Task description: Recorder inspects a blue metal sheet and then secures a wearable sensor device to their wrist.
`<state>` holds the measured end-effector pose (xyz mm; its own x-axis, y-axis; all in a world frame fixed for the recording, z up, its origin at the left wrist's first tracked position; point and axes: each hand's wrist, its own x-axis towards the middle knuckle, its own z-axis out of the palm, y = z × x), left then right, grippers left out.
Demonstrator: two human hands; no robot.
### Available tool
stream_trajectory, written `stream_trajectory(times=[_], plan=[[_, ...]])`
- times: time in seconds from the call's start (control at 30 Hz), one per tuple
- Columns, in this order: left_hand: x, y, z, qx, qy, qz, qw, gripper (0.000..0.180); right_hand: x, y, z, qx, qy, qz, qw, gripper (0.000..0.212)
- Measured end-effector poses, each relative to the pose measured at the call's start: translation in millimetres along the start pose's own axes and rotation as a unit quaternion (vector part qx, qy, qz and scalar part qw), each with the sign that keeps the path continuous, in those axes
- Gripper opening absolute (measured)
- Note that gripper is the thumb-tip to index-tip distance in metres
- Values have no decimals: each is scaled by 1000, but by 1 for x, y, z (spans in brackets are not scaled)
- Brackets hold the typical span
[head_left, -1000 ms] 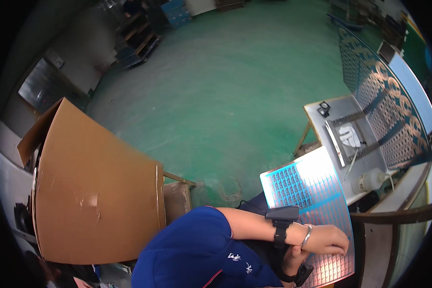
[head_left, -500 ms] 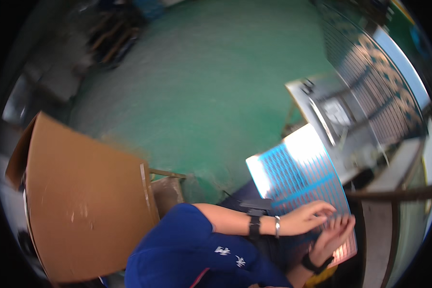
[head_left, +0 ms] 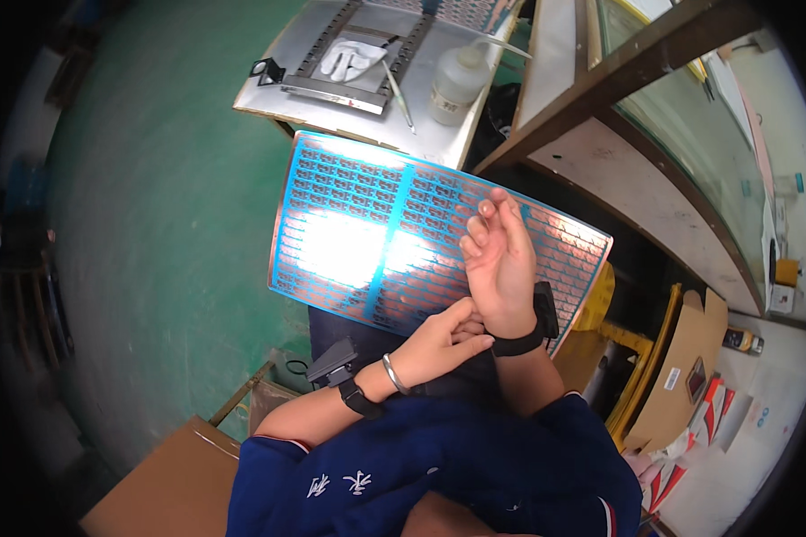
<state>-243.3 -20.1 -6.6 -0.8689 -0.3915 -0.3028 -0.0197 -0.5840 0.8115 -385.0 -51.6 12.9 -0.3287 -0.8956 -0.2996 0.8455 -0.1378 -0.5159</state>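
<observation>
One half-curled left hand (head_left: 439, 345) touches the loosely bent, palm-up right hand (head_left: 501, 273).

Near centre frame: one left hand (head_left: 439, 343), one right hand (head_left: 501, 268); two black wristbands (head_left: 360, 400), one silver bracelet (head_left: 394, 374). One patterned panel (head_left: 331, 197) mid-frame. Upper middle: one pale bottle (head_left: 458, 88), one white glove (head_left: 353, 60), one slim pen-like tool (head_left: 398, 98), one small black loupe (head_left: 264, 71). Cardboard boxes (head_left: 166, 483): two, one lower left, one lower right.

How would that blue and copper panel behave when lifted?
The blue and copper panel is probably stiff, as it shows no obvious sag. Its thin edge suggests lightness for its size; the glare hints at a smooth, perhaps slippery face.
</observation>
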Motion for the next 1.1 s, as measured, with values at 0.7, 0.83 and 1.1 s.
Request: stream_trajectory(times=[0.7,0.83,1.1], plan=[[-14,0,9,111,83,-1,990,11,5,16,4,-281,-34,-259,923,18],[-14,-13,6,33,91,-18,995,13,4,17,5,-341,-57,-287,893,18],[-10,-7,13,-5,97,10,995,14,-2,11,14,-480,-86,-390,781,15]])
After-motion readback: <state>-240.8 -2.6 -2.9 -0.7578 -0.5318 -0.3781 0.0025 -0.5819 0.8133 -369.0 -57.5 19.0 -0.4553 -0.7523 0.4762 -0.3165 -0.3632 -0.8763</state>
